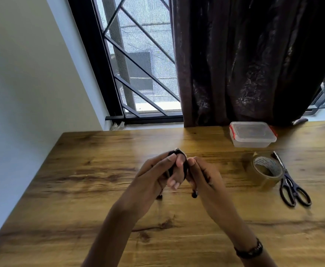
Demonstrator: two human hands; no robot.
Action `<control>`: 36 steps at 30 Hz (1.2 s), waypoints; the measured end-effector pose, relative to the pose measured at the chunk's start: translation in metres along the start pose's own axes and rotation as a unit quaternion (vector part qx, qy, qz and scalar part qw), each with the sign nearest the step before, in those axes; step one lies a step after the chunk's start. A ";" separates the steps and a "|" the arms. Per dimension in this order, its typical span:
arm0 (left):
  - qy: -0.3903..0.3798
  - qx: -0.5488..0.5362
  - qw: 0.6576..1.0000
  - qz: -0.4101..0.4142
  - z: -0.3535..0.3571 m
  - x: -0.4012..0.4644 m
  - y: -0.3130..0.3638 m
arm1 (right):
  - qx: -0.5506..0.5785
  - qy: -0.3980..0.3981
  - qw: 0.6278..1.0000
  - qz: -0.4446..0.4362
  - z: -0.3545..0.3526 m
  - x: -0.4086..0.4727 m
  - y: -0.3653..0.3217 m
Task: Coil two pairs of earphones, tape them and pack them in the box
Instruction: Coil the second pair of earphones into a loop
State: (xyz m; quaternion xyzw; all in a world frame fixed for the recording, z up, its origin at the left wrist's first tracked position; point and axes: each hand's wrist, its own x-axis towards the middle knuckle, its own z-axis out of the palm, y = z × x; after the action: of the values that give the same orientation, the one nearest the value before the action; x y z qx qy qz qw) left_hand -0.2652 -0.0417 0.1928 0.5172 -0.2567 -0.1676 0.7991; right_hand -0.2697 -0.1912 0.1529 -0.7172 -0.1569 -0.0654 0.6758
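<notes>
Head view: left hand point(154, 176) and right hand point(204, 178), fingers pinched on a black coiled earphone point(184, 166) left of the tape roll point(266, 171); taping apparently underway, lidded box point(253, 133) beyond tape unpacked, second pair unseen.

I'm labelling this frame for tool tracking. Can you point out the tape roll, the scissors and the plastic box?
tape roll point(266, 175): head view, on its brown outer band.
scissors point(288, 182): head view, at the pivot.
plastic box point(252, 131): head view, middle of its clear lid.
</notes>
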 end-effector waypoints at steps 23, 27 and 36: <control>0.151 -0.043 0.987 0.034 0.010 0.006 -0.008 | 0.150 0.058 0.980 0.113 0.036 -0.024 -0.023; 0.162 0.022 0.983 0.083 0.008 0.007 -0.011 | 0.041 0.015 0.994 0.102 0.028 -0.027 -0.032; 0.178 0.156 0.964 0.123 0.012 0.010 -0.015 | -0.450 0.088 0.875 -0.155 0.011 -0.025 -0.039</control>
State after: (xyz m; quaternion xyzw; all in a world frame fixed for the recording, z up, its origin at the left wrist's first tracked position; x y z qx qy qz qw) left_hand -0.2639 -0.0622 0.1853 0.6214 -0.1951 0.0694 0.7556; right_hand -0.3068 -0.1828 0.1811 -0.9016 -0.1594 -0.2953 0.2728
